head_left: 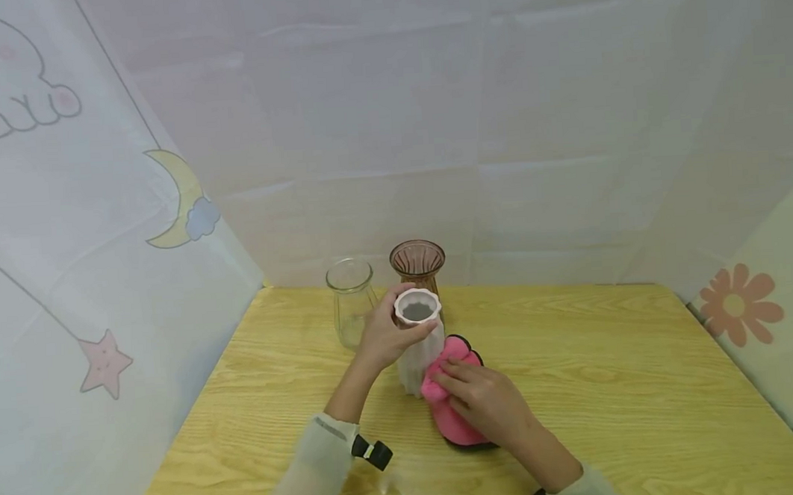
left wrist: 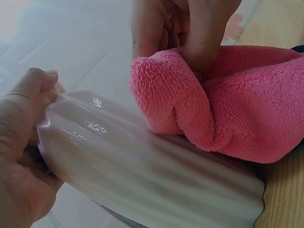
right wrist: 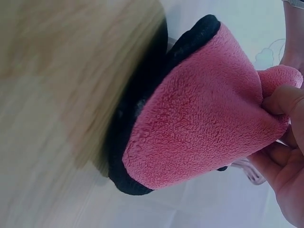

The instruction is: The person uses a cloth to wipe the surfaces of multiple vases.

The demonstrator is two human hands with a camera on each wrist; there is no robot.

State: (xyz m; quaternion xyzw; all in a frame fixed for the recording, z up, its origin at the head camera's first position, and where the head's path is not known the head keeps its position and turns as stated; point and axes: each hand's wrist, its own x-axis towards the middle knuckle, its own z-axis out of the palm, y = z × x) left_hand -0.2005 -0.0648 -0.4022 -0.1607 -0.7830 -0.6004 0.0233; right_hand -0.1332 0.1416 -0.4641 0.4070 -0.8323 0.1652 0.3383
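A white fluted vase (head_left: 421, 358) stands on the wooden table, its scalloped mouth facing up. My left hand (head_left: 389, 331) grips it around the neck, just below the rim. In my right hand (head_left: 488, 401) is a pink plush cloth (head_left: 454, 422) with dark edging, pinched and bunched between thumb and fingers. The cloth (left wrist: 178, 102) touches the side of the glossy vase (left wrist: 142, 156) in the left wrist view. Its lower part hangs to the tabletop, as the right wrist view shows the cloth (right wrist: 199, 114) spread below the fingers.
Behind the left hand stands a clear glass vase (head_left: 350, 291). A brownish-pink ribbed glass vase (head_left: 417, 260) is at the back, partly hidden by the white one. The wooden table (head_left: 611, 371) meets a printed fabric backdrop (head_left: 498, 122) at its far edge and sides.
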